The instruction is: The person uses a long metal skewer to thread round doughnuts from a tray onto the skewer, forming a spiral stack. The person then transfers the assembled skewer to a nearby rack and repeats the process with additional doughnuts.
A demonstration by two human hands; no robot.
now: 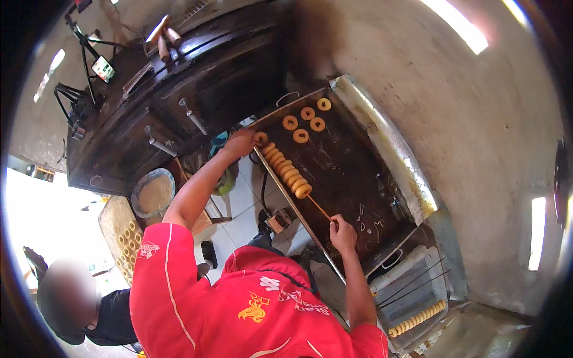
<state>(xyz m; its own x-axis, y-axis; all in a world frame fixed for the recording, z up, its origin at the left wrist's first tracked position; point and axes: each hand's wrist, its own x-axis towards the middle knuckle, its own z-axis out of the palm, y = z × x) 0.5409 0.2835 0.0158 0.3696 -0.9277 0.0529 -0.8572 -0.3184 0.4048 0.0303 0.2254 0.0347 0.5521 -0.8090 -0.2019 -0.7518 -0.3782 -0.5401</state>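
My right hand [343, 234] grips one end of a thin wooden stick [320, 207]. Threaded along that stick is a tight row of golden ring doughnuts [286, 170], slanting up and left over the near side of a large dark rectangular pan [352, 161]. At the row's far end, my left hand [241, 143] is closed at the pan's rim, its fingers on a browner doughnut [261, 139]. Whether that one is on the stick, I cannot tell. Several loose doughnuts [301, 136] lie apart at the far end of the pan.
A metal tray [412, 286] at lower right holds thin rods and another row of doughnuts [418, 318]. Left are a basin of pale stuff [156, 194] and a board with pale rings [126, 247]. Another person [110, 316] is at lower left. A metal sheet [388, 143] edges the pan.
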